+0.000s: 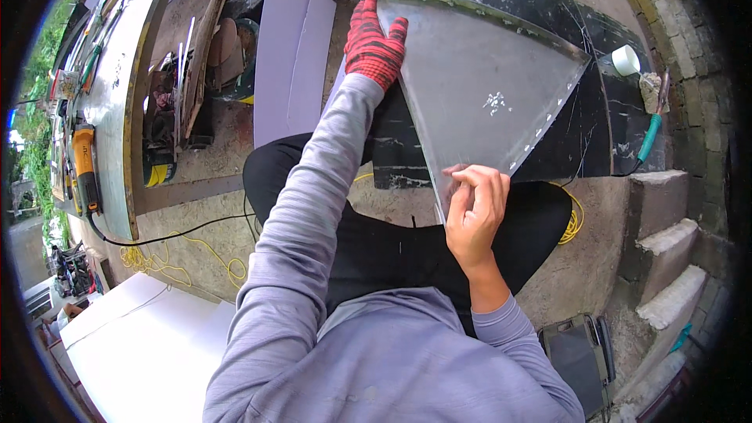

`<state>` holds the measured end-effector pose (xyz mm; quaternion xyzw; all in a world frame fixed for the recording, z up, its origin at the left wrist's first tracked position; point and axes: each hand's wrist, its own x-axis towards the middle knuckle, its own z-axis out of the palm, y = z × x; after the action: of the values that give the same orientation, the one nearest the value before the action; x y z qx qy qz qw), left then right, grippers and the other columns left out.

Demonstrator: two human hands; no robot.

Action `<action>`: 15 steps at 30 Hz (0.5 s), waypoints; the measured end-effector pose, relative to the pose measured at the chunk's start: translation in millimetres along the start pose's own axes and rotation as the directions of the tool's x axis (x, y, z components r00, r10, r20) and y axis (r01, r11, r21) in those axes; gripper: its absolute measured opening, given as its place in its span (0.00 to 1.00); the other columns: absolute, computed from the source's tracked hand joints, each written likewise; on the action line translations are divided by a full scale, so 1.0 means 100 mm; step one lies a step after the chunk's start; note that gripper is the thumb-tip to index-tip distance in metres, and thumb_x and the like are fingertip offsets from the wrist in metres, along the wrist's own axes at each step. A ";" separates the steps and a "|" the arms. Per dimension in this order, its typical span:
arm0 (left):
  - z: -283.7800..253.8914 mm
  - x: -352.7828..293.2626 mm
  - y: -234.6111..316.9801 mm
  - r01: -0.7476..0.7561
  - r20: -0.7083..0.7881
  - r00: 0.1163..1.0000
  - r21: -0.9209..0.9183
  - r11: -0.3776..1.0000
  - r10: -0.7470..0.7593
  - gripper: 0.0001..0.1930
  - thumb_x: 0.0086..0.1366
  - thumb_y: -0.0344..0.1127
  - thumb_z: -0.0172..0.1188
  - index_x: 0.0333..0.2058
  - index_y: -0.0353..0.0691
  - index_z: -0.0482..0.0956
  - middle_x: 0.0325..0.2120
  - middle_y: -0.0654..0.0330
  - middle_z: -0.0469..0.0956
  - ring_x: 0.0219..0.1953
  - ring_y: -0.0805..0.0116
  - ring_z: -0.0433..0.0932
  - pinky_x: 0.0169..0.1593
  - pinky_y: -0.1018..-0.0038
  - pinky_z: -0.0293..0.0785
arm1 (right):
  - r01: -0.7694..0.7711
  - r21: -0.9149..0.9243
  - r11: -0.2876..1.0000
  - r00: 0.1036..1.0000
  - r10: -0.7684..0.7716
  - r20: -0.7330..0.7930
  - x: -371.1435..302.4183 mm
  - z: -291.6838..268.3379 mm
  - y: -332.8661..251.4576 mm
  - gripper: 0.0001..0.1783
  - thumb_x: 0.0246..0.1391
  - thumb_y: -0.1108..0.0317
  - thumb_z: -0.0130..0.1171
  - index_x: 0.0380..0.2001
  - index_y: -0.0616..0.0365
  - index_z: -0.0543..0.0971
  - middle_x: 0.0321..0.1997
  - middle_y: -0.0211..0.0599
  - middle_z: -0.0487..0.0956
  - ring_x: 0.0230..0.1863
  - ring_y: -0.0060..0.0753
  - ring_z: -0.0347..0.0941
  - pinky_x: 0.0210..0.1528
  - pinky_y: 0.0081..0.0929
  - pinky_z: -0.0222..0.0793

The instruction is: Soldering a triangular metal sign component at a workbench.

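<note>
A grey, roughly triangular metal panel point(470, 55) lies tilted over my lap and a black, white-veined slab point(627, 113), its narrow end toward me. My left hand point(376, 43), in a red and black glove, grips the panel's far left edge, with the thumb apart on the upper face. Bare, with fingers curled in toward the thumb, my right hand point(476, 207) is at the panel's narrow near end. Whatever its fingertips may hold is hidden. White flecks point(495, 103) mark the panel's face, and pale blobs run along its right and far edges.
A white cup-like piece point(625, 60) and a tool with a teal handle point(649, 139) lie on the slab's right side. Concrete steps point(666, 247) rise at right. An orange and black power tool point(84, 164) sits on the left bench point(117, 117). Yellow cord point(153, 262) crosses the ground.
</note>
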<state>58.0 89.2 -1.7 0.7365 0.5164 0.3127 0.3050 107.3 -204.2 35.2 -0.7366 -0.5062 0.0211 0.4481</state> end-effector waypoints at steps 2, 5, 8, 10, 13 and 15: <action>-0.05 -0.13 -0.10 -0.047 -0.005 0.999 -0.047 0.998 0.046 0.41 0.68 0.50 0.62 0.73 0.41 0.58 0.71 0.44 0.61 0.73 0.45 0.60 0.75 0.55 0.56 | 0.008 -0.001 1.000 1.000 -0.008 -0.004 0.00 0.00 0.00 0.13 0.51 0.85 0.57 0.38 0.58 0.78 0.40 0.38 0.79 0.43 0.45 0.74 0.48 0.39 0.66; -0.14 -0.44 -0.25 -0.161 -0.030 0.987 -0.107 0.981 0.159 0.37 0.68 0.42 0.62 0.72 0.41 0.61 0.71 0.43 0.62 0.73 0.44 0.61 0.74 0.56 0.57 | 0.013 -0.014 1.000 1.000 -0.013 -0.006 0.00 0.00 0.01 0.13 0.51 0.85 0.57 0.38 0.57 0.78 0.40 0.38 0.79 0.43 0.45 0.73 0.48 0.39 0.66; -0.32 -0.80 -0.33 -0.366 -0.065 0.930 -0.095 0.926 0.361 0.31 0.66 0.31 0.59 0.69 0.44 0.68 0.69 0.45 0.65 0.70 0.42 0.64 0.72 0.56 0.61 | 0.015 -0.022 1.000 1.000 -0.015 -0.005 0.00 0.01 0.00 0.12 0.52 0.85 0.57 0.38 0.58 0.79 0.39 0.38 0.79 0.42 0.45 0.73 0.48 0.39 0.67; -0.42 -1.03 -0.29 -0.362 -0.027 0.932 -0.109 0.926 0.361 0.31 0.65 0.29 0.59 0.68 0.45 0.70 0.68 0.45 0.67 0.69 0.42 0.65 0.70 0.55 0.64 | 0.017 -0.024 1.000 1.000 -0.017 -0.012 -0.02 0.03 0.03 0.12 0.52 0.85 0.57 0.37 0.58 0.79 0.39 0.38 0.79 0.43 0.45 0.73 0.48 0.39 0.67; -0.50 -1.24 -0.20 -0.384 -0.010 0.922 -0.122 0.915 0.386 0.30 0.62 0.22 0.57 0.64 0.45 0.75 0.66 0.46 0.70 0.64 0.43 0.71 0.65 0.55 0.71 | 0.027 -0.041 0.999 1.000 -0.027 -0.005 -0.01 0.03 0.01 0.12 0.52 0.85 0.57 0.37 0.58 0.79 0.39 0.38 0.79 0.43 0.45 0.73 0.48 0.39 0.67; -0.49 -1.30 -0.13 -0.290 0.057 0.942 -0.355 0.889 0.330 0.30 0.58 0.21 0.59 0.61 0.49 0.79 0.65 0.51 0.71 0.60 0.45 0.73 0.62 0.59 0.75 | 0.022 -0.051 0.998 1.000 -0.021 0.009 -0.01 0.03 0.01 0.12 0.52 0.85 0.57 0.37 0.58 0.80 0.39 0.37 0.79 0.43 0.45 0.73 0.49 0.39 0.67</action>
<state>-22.4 -24.8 -0.6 0.7623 0.3112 0.3992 0.4035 106.1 -203.1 32.3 -0.7423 -0.5162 0.0063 0.4272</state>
